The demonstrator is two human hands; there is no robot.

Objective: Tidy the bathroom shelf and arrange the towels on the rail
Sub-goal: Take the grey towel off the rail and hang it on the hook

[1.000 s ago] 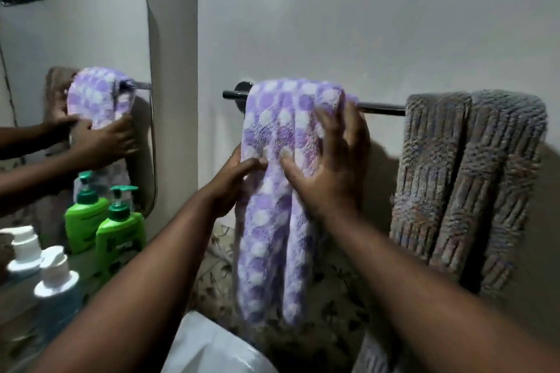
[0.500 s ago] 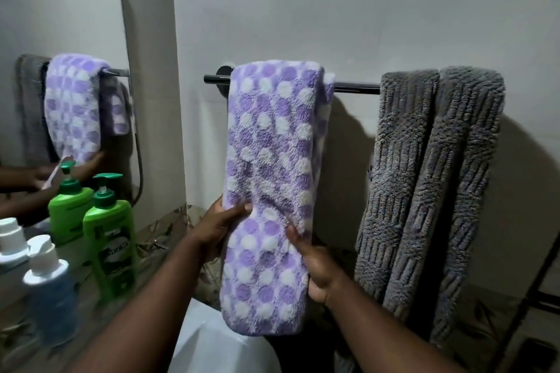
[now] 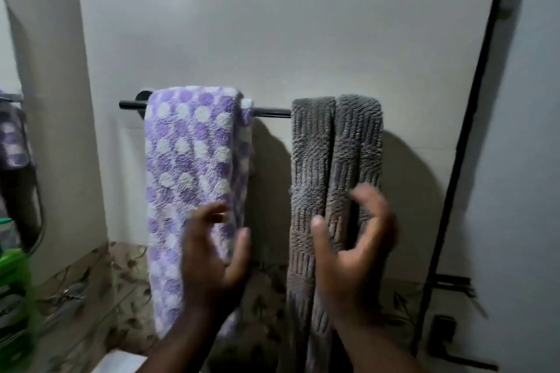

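We are holding both hands up in front of the rail [image 3: 269, 112], a dark bar fixed across the pale far wall [image 3: 303, 39]. Our left hand [image 3: 212, 254] is hovering with its fingers spread and loosely curled, gripping nothing, in front of the lower right part of the purple dotted towel [image 3: 188, 166]; whether its fingertips are brushing the cloth we cannot tell, since the hand is blurred. That towel is hanging folded over the left part of the rail, its white and purple spots facing us and its bottom edge hanging low near the patterned tiles [image 3: 127, 275]. Our right hand [image 3: 351, 245] is cupping open in front of the grey ribbed towel [image 3: 336, 160], thumb to the left and fingers curving round on the right, clutching nothing. The grey towel is hanging over the right part of the rail in two long folds side by side, well apart from the purple one, with bare rail showing between them. At the far left edge a mirror [image 3: 12, 160] is reflecting a bit of purple towel, and a green bottle [image 3: 13, 288] is standing blurred below it. A black frame [image 3: 472, 130] is running down on the right.
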